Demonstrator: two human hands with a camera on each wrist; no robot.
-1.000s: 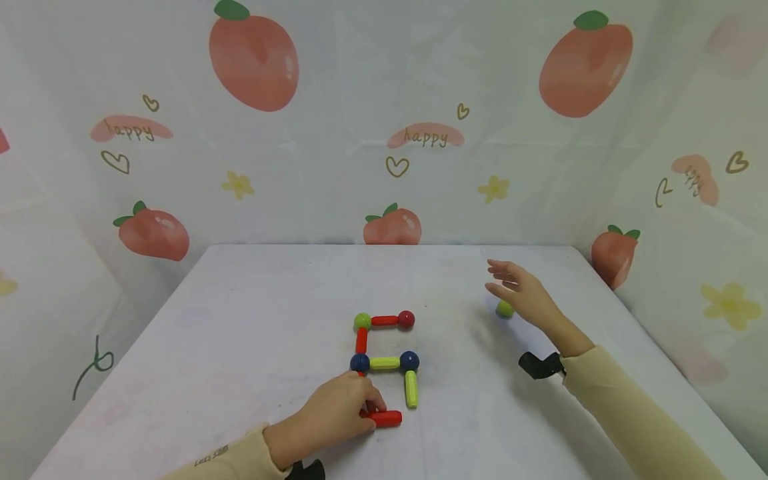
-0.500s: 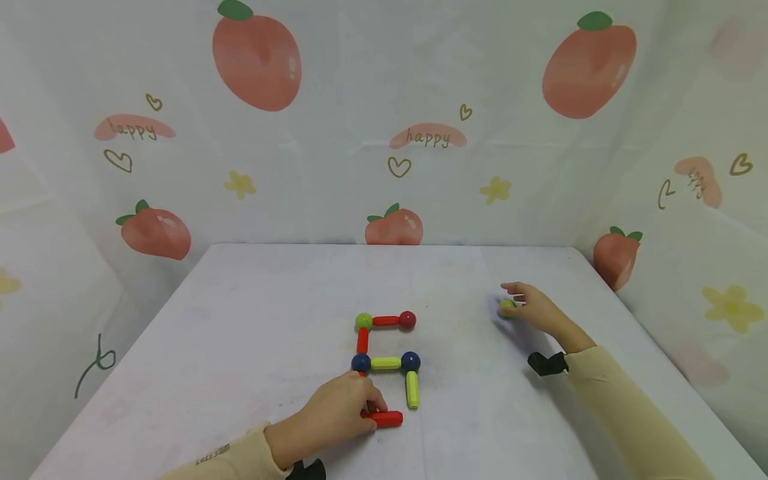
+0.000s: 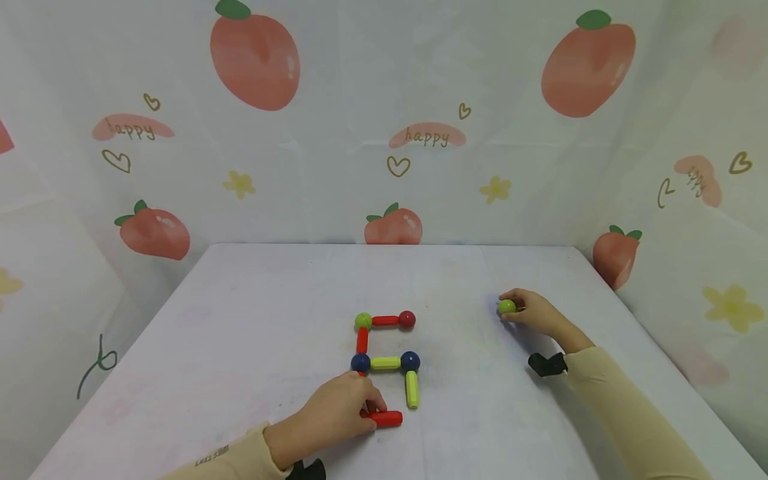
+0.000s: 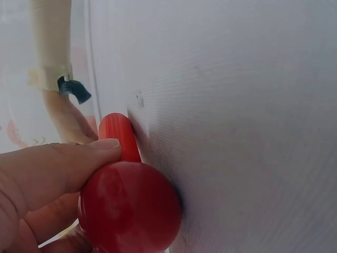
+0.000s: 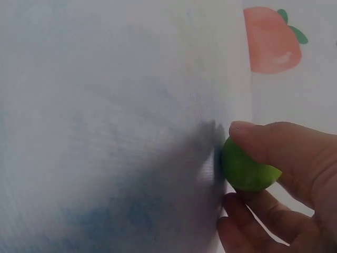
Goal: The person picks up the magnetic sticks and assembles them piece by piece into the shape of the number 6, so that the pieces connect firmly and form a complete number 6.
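At the front middle of the table, my left hand [image 3: 336, 403] grips a red ball [image 4: 131, 208] joined to a red rod [image 3: 387, 419]. The thumb lies along the ball and rod in the left wrist view, and the ball is hidden in the head view. Toward the table's right side, my right hand [image 3: 534, 315] pinches a green ball [image 5: 247, 166] between thumb and fingers, low at the tabletop. Just beyond the left hand lies a joined shape: a green ball [image 3: 363, 321], a dark red ball [image 3: 407, 320], blue balls [image 3: 411, 361], red rods [image 3: 363, 341] and yellow rods [image 3: 385, 363].
A white tabletop [image 3: 270, 300] carries all the pieces. Behind it and along both sides hangs a white cloth [image 3: 336, 133] printed with peaches, hearts and flowers. One yellow rod [image 3: 412, 390] points toward the front from the right blue ball.
My right hand has come down onto the loose green ball and closed its thumb and fingers round it. The left hand and the joined shape stay where they were.
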